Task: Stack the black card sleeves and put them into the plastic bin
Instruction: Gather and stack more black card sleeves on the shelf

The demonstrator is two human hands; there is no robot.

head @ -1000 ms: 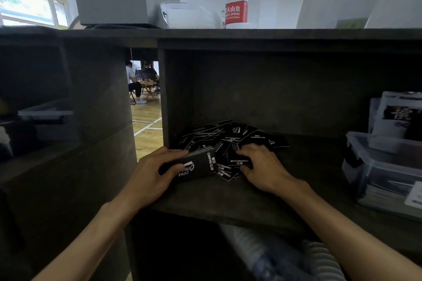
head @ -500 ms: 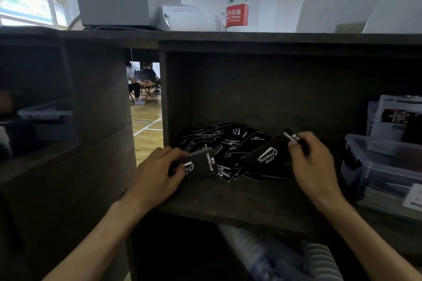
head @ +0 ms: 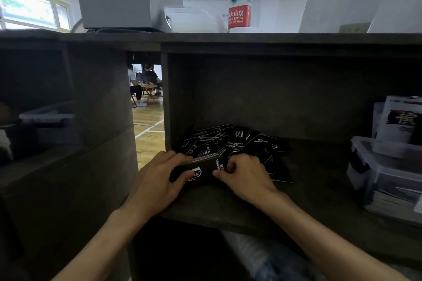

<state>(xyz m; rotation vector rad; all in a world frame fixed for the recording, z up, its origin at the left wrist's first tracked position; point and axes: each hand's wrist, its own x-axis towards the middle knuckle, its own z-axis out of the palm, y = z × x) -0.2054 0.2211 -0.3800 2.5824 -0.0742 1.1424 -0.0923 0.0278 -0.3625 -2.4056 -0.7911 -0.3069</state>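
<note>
Holding the gathered stack of black printed card sleeves [head: 201, 172] between both hands, I have it at the front left of the dark wooden shelf [head: 228, 207]. My left hand [head: 159, 180] wraps the stack's left end, fingers curled over the far edge and thumb on the near side. My right hand [head: 244, 174] closes on the right end, thumb on the near edge and fingers curled over the top.

The stack's long axis runs left to right, tilted slightly, with each hand capping one end. Loose black card sleeves [head: 239, 141] lie scattered just behind and to the right of the stack, some touching it, toward the back left corner of the compartment.

The clear plastic bin with black latches [head: 365, 166] sits well apart on the right of the same shelf, already holding some paper items. My right hand is the nearer one to it.

Judgement: stacking is partly done; the loose sleeves need collecting before transfer. The transfer itself is a rightward carry, best led by the right hand.
</note>
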